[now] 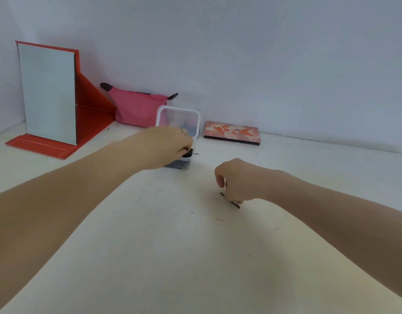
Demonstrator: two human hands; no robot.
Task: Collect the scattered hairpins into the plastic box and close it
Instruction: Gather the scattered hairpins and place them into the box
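On the white table, the left hand pinches dark hairpins over the plastic box, while the right hand pinches more hairpins, which look thin, light and slippery, best pinched mid-length.

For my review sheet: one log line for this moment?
left hand: dropping hairpins into plastic box | right hand: pinching hairpins on table | lid: off

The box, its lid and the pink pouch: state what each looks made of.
Box: clear plastic, apparently; dark hairpins show through its wall.
Lid: translucent plastic with a whitish rim, slightly glossy; things behind it show through. It stands upright behind the box.
Pink pouch: soft woven fabric, probably nylon; matte, slumped and creased, with dark tabs at its ends.
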